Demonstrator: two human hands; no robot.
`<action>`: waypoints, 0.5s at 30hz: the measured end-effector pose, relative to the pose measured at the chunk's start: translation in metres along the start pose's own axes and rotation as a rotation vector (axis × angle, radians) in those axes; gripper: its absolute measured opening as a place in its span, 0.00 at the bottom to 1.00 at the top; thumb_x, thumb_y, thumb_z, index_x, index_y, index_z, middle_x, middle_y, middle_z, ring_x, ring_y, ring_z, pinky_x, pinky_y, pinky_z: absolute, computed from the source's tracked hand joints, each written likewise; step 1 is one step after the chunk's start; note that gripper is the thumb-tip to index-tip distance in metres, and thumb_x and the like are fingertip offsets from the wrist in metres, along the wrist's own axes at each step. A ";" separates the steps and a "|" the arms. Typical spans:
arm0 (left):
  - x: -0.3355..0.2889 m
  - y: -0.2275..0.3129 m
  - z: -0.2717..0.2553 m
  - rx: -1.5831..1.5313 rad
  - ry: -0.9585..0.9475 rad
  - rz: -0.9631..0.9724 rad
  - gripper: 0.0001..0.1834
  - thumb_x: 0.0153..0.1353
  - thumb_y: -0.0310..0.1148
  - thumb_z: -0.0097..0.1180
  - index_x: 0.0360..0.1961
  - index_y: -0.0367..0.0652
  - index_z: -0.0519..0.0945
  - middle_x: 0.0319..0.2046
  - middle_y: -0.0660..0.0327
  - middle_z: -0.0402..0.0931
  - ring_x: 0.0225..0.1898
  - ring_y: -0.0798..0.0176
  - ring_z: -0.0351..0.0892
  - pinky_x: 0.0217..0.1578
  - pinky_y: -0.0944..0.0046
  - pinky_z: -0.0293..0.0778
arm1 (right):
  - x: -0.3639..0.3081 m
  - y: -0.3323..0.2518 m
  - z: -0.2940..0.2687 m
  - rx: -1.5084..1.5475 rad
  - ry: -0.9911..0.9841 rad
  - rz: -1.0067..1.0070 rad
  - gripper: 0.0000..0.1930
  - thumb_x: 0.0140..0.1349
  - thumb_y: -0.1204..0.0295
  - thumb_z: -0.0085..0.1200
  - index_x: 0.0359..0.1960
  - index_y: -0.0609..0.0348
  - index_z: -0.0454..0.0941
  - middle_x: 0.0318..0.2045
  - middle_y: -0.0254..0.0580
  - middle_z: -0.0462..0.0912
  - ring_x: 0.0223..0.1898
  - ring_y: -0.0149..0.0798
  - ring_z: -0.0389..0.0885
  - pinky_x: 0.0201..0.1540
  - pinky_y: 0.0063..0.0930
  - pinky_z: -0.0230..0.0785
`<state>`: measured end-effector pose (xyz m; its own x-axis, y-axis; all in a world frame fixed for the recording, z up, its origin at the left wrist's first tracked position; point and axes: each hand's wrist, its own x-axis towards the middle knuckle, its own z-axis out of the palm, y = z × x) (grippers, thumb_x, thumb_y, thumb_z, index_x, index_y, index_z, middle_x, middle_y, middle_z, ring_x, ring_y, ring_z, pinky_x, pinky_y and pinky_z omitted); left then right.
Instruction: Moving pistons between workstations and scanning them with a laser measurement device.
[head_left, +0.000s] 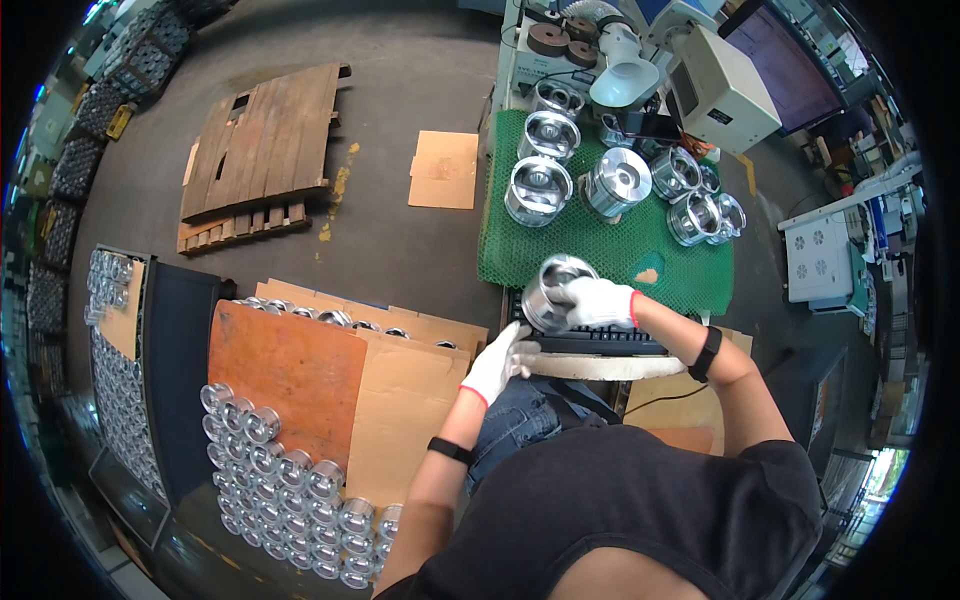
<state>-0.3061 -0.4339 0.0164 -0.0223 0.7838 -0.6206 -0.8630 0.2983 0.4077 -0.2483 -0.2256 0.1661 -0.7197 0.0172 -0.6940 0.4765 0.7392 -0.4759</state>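
My right hand, in a white glove, was clamped on a shiny metal piston, holding it at the near edge of the green mat on the bench. My left hand, also gloved, was near below it, with fingers apart and holding nothing. More pistons stood on the far part of the mat. To my left, many small pistons lay in rows beside a cardboard sheet.

A shiny metal piston is gripped by the gloved right hand just below the green mat; the gloved left hand is held open beneath it.
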 end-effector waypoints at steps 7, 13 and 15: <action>0.070 0.028 0.029 -0.337 0.174 0.105 0.33 0.68 0.60 0.37 0.57 0.40 0.68 0.40 0.55 0.75 0.32 0.59 0.75 0.28 0.59 0.74 | 0.070 0.016 0.000 -0.199 0.305 -0.165 0.18 0.52 0.73 0.51 0.47 0.57 0.77 0.37 0.58 0.82 0.41 0.58 0.80 0.46 0.47 0.72; 0.082 0.041 0.027 -0.291 0.348 0.184 0.27 0.68 0.59 0.34 0.44 0.49 0.74 0.24 0.66 0.74 0.20 0.67 0.69 0.22 0.65 0.71 | 0.081 0.022 0.016 -0.254 0.478 -0.295 0.20 0.51 0.69 0.56 0.46 0.64 0.73 0.31 0.57 0.80 0.34 0.58 0.80 0.40 0.47 0.72; 0.074 0.048 0.032 -0.257 0.392 0.186 0.27 0.69 0.59 0.33 0.40 0.50 0.75 0.21 0.66 0.73 0.19 0.69 0.70 0.20 0.65 0.68 | 0.064 0.016 0.008 -0.337 0.586 -0.461 0.24 0.51 0.66 0.58 0.49 0.63 0.71 0.38 0.55 0.79 0.41 0.56 0.78 0.46 0.46 0.70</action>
<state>-0.3332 -0.3441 0.0112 -0.3328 0.5325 -0.7783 -0.9218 -0.0095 0.3877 -0.2831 -0.2180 0.1102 -0.9979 -0.0575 -0.0289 -0.0416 0.9192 -0.3916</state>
